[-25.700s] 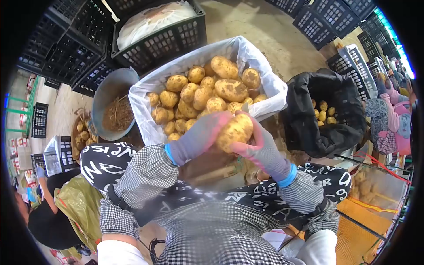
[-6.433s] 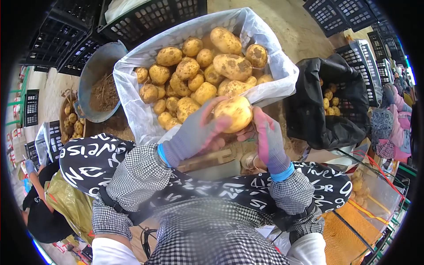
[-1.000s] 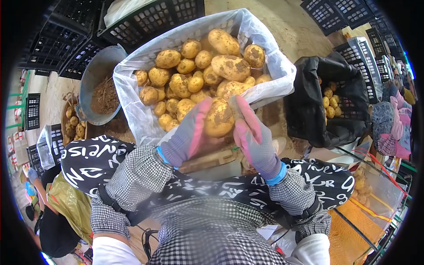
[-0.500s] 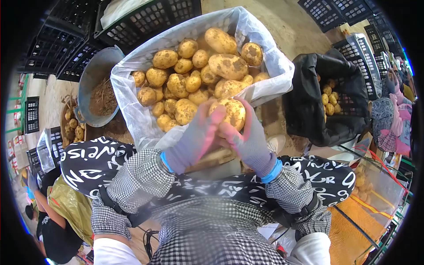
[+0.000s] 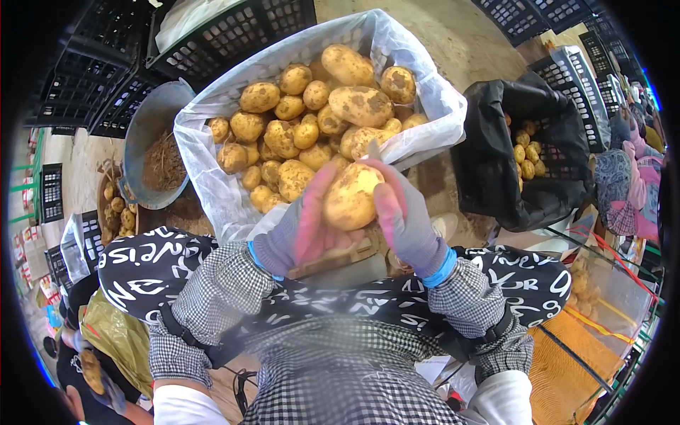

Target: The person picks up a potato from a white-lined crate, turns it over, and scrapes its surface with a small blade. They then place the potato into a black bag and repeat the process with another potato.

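Observation:
A large yellow potato (image 5: 352, 197) is held between my two gloved hands, over the near edge of the crate. My left hand (image 5: 309, 225) cups it from the left and below. On its right side, the thumb and fingers of my right hand (image 5: 405, 212) press against it. Just beyond the hands, a crate lined with white cloth (image 5: 443, 126) holds several potatoes (image 5: 361, 106), many with brown soil patches. Both gloves are grey with pink fingers.
A blue-grey tub (image 5: 134, 159) with soil stands at the left, beside more potatoes (image 5: 117, 209). At the right is a black-lined crate (image 5: 489, 156) with potatoes. Black crates (image 5: 234, 39) stand behind. A co-worker's gloved hand (image 5: 110, 389) at lower left holds a potato (image 5: 92, 370).
The potato between my hands has turned and moved slightly left and down. My left hand has opened wider under it. At the lower left, a co-worker's hand with a potato has come into view.

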`<state>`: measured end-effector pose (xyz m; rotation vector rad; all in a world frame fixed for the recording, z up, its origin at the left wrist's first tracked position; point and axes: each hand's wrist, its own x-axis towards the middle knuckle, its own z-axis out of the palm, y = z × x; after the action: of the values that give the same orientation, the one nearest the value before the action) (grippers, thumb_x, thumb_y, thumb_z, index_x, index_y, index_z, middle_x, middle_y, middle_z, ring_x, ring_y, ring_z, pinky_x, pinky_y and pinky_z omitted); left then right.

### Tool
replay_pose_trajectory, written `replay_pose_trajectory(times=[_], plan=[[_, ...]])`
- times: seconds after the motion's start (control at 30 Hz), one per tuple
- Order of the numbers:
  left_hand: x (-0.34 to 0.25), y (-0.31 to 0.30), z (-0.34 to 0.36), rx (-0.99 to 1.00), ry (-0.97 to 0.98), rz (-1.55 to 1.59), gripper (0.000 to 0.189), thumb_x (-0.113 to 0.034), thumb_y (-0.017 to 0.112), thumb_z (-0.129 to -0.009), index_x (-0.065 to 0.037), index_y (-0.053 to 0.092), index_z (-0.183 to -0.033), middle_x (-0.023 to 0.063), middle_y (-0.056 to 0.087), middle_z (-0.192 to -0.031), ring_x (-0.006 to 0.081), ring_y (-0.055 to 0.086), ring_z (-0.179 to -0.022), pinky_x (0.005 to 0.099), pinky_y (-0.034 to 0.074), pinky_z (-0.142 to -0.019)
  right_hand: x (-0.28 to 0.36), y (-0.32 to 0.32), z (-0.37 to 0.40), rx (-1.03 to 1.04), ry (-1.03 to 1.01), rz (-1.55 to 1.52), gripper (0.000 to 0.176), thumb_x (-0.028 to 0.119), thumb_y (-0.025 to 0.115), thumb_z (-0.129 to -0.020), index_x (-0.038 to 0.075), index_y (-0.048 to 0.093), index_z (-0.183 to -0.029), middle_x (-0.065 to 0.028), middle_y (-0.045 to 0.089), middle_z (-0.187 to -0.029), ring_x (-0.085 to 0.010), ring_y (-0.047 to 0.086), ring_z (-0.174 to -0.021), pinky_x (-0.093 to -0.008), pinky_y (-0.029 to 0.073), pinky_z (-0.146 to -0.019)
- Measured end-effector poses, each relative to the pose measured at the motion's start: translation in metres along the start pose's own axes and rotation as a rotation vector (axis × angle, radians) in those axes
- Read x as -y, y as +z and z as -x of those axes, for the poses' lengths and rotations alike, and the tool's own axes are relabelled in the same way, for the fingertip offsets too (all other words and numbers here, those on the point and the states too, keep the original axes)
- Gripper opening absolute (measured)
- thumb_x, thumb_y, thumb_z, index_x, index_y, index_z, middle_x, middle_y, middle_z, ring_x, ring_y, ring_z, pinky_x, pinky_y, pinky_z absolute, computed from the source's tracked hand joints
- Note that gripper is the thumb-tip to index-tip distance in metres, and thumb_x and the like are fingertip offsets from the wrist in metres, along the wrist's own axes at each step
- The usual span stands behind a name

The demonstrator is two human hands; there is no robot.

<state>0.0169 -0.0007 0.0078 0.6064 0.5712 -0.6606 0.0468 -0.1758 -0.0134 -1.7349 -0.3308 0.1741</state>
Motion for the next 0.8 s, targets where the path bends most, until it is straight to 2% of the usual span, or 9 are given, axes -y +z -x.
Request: replay_pose_trajectory(times=[0.03, 0.17, 0.27, 0.37, 0.43, 0.53, 0.67, 0.77, 0.8], plan=[[0.004, 0.0, -0.001, -0.013, -0.012, 0.047, 0.056, -0.056, 0.04, -0.102, -0.012, 0.05, -0.135, 0.0062, 0.069, -0.11, 0.0174, 0.071, -0.079, 0.0258, 0.057, -0.054, -0.003, 0.0, 0.002, -0.006, -0.074, 0.017, 0.034, 0.019, 0.055, -0.098, -0.002, 0.06, -0.124, -0.0156, 0.068, -0.102, -0.0196, 0.065, -0.089, -0.0317, 0.052, -0.081], [-0.002, 0.017, 0.003, -0.169, -0.116, 0.129, 0.056, -0.056, 0.04, -0.101, -0.011, 0.051, -0.132, 0.0074, 0.069, -0.107, 0.018, 0.071, -0.077, 0.0276, 0.06, -0.055, 0.008, -0.008, 0.01, 0.035, -0.024, 0.079, 0.037, 0.019, 0.057, -0.097, -0.002, 0.058, -0.128, -0.0166, 0.067, -0.107, -0.0198, 0.065, -0.096, -0.032, 0.051, -0.086], [0.007, -0.014, -0.007, -0.026, -0.101, 0.181, 0.055, -0.055, 0.041, -0.102, -0.01, 0.051, -0.132, 0.008, 0.069, -0.106, 0.0172, 0.07, -0.077, 0.026, 0.06, -0.053, 0.009, -0.004, 0.01, 0.036, 0.004, 0.049, 0.04, 0.022, 0.057, -0.098, -0.002, 0.056, -0.129, -0.0184, 0.066, -0.111, -0.0208, 0.065, -0.098, -0.0326, 0.051, -0.087], [-0.001, 0.007, -0.002, -0.073, -0.057, 0.15, 0.055, -0.054, 0.042, -0.102, -0.008, 0.051, -0.131, 0.0092, 0.068, -0.105, 0.0174, 0.069, -0.073, 0.0221, 0.055, -0.048, 0.015, -0.002, 0.009, 0.054, 0.106, 0.003, 0.041, 0.027, 0.054, -0.101, -0.002, 0.056, -0.13, -0.0185, 0.066, -0.111, -0.021, 0.065, -0.098, -0.0337, 0.053, -0.085], [0.006, -0.003, -0.003, 0.042, -0.058, 0.167, 0.056, -0.054, 0.043, -0.101, -0.008, 0.051, -0.131, 0.0088, 0.068, -0.103, 0.0181, 0.068, -0.071, 0.0213, 0.053, -0.047, 0.007, -0.004, 0.009, 0.073, 0.088, 0.059, 0.042, 0.029, 0.052, -0.102, -0.002, 0.055, -0.131, -0.0174, 0.066, -0.113, -0.0206, 0.065, -0.099, -0.0341, 0.054, -0.084], [0.009, -0.011, -0.003, 0.122, 0.102, -0.014, 0.054, -0.049, 0.055, -0.098, -0.007, 0.051, -0.132, 0.0093, 0.066, -0.11, 0.02, 0.068, -0.08, 0.0227, 0.056, -0.058, -0.004, -0.01, 0.003, 0.085, 0.071, 0.012, 0.043, 0.029, 0.049, -0.104, 0.0, 0.054, -0.134, -0.0144, 0.065, -0.116, -0.0197, 0.064, -0.1, -0.0341, 0.054, -0.083], [-0.001, -0.01, -0.006, 0.113, 0.613, -0.628, 0.069, -0.031, 0.078, -0.086, -0.006, 0.045, -0.141, 0.0105, 0.046, -0.142, 0.0255, 0.052, -0.126, 0.0363, 0.044, -0.106, 0.008, -0.017, -0.005, 0.138, 0.471, -0.447, 0.044, 0.027, 0.05, -0.103, 0.002, 0.05, -0.14, -0.0097, 0.063, -0.118, -0.0173, 0.063, -0.101, -0.0321, 0.054, -0.085], [-0.014, -0.013, -0.005, -0.008, 0.936, -1.278, 0.077, -0.025, 0.084, -0.077, -0.005, 0.046, -0.141, 0.0141, 0.044, -0.144, 0.0299, 0.046, -0.132, 0.0389, 0.039, -0.111, 0.037, -0.003, -0.008, 0.056, 0.377, -0.171, 0.048, 0.024, 0.053, -0.102, 0.003, 0.046, -0.144, -0.0085, 0.062, -0.123, -0.0158, 0.059, -0.109, -0.0307, 0.049, -0.094], [-0.014, -0.011, -0.005, -0.031, 0.956, -1.294, 0.077, -0.025, 0.083, -0.078, -0.006, 0.045, -0.142, 0.0153, 0.043, -0.145, 0.0305, 0.044, -0.134, 0.0392, 0.037, -0.112, 0.038, -0.003, -0.008, 0.06, 0.331, -0.169, 0.05, 0.024, 0.055, -0.101, 0.003, 0.045, -0.145, -0.0086, 0.06, -0.126, -0.0158, 0.057, -0.113, -0.0308, 0.046, -0.098]])
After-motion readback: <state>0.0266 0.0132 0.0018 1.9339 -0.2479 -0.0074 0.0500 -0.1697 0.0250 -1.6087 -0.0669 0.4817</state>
